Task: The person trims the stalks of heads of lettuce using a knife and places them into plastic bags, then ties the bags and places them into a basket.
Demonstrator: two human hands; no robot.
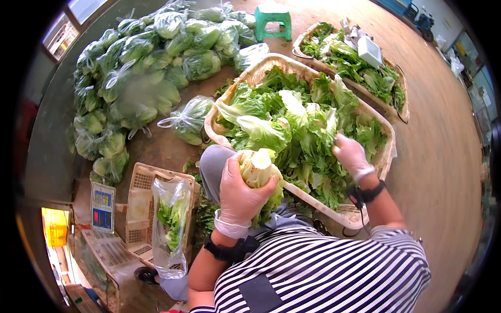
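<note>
My left hand [236, 195], in a thin clear glove, is wrapped round a lettuce head [255, 167] with its pale cut stem end facing up. My right hand [352, 155], also gloved, is closed over the right side of a large plastic basket [384, 160]. A small dark bit shows at its fingertips, but I cannot make out what it holds. Loose green lettuce leaves [305, 154] fill that basket, piled up to the rim. The lettuce head is just outside the basket's near left edge, above my lap.
Bagged lettuces [156, 62] are heaped at the far left, with one bag [190, 119] beside the basket. Near left are a scale [103, 207] and a crate [136, 208] with a part-filled bag [171, 224]. Behind stand a green stool [273, 23] and another leaf-filled basket [360, 86].
</note>
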